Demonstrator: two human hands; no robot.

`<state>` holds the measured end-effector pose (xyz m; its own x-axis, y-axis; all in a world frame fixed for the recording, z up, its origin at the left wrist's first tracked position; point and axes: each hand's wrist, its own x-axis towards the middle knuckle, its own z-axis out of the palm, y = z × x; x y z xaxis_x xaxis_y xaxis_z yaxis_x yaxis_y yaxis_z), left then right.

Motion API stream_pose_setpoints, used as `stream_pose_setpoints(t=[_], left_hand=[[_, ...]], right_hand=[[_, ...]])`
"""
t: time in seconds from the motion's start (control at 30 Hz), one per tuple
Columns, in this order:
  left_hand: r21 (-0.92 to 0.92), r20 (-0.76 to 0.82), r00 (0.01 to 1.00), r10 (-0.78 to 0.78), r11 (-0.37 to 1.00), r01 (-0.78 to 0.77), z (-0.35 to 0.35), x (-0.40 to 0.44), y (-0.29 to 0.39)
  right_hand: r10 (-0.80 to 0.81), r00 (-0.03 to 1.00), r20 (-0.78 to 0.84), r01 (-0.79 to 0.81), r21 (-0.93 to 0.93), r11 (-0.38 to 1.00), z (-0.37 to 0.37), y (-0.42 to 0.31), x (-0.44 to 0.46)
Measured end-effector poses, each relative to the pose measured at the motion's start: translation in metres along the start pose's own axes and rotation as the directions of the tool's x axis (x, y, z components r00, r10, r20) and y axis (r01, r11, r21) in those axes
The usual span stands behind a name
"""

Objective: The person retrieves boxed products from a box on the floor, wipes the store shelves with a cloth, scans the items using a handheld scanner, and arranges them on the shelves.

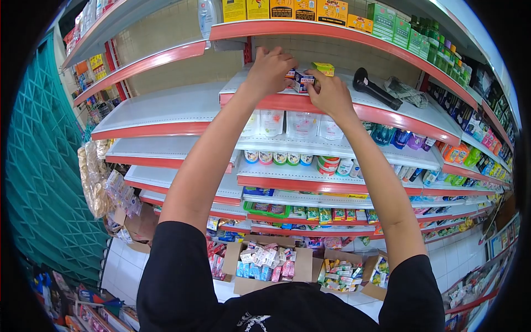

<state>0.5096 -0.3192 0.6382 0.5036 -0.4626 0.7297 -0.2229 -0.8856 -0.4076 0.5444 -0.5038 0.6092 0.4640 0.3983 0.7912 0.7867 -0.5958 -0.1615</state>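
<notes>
Both my hands are at the front of a grey shelf with a red edge [265,103]. My left hand [271,72] is bent over a small dark blue box [290,73], its fingertips closed at the box, which is partly hidden. Beside it, a second dark blue box with white and red lettering [303,82] stands at the shelf's front. My right hand [332,97] has thumb and finger against that box's right side. Just behind the right fingers is a yellow-green box [323,68], partly covered by them.
A black handheld scanner [376,91] and a crumpled grey cloth [406,92] lie to the right on this shelf. Yellow and orange boxes [307,10] line the shelf above. Pouches [302,125] and tubs stand below. Open cartons [301,265] of small packets sit on the floor.
</notes>
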Motion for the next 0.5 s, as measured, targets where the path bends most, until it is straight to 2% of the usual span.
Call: stream_pose_setpoints(t=[0.1, 0.2, 0.27, 0.3, 0.4, 0.5], left_hand=[[0.006, -0.06, 0.998, 0.011, 1.0, -0.01, 0.001, 0.002, 0.0], [-0.003, -0.046, 0.999, 0.0, 1.0, 0.0, 0.001, 0.003, 0.003], [0.008, 0.02, 1.0, -0.024, 1.0, 0.024, 0.001, 0.004, 0.006], [0.024, 0.073, 0.996, -0.043, 0.999, 0.041, 0.001, 0.007, 0.004], [0.023, 0.03, 0.999, -0.028, 0.999, 0.028, 0.004, 0.005, 0.004], [-0.041, 0.049, 0.998, -0.027, 0.999, 0.029, 0.004, 0.002, 0.0]], right_hand=[[0.018, 1.0, 0.005, -0.018, 0.048, 0.999, 0.0, 0.001, -0.001], [0.019, 1.0, -0.01, -0.018, 0.124, 0.992, 0.004, 0.006, 0.003], [-0.023, 0.999, -0.047, 0.024, 0.012, 1.0, 0.007, 0.004, 0.004], [-0.027, 0.998, -0.052, 0.028, 0.015, 0.999, 0.008, 0.002, 0.005], [-0.018, 0.998, -0.062, 0.016, -0.036, 0.999, 0.017, -0.001, 0.008], [-0.039, 0.991, -0.128, 0.041, 0.017, 0.999, 0.025, 0.001, 0.005]])
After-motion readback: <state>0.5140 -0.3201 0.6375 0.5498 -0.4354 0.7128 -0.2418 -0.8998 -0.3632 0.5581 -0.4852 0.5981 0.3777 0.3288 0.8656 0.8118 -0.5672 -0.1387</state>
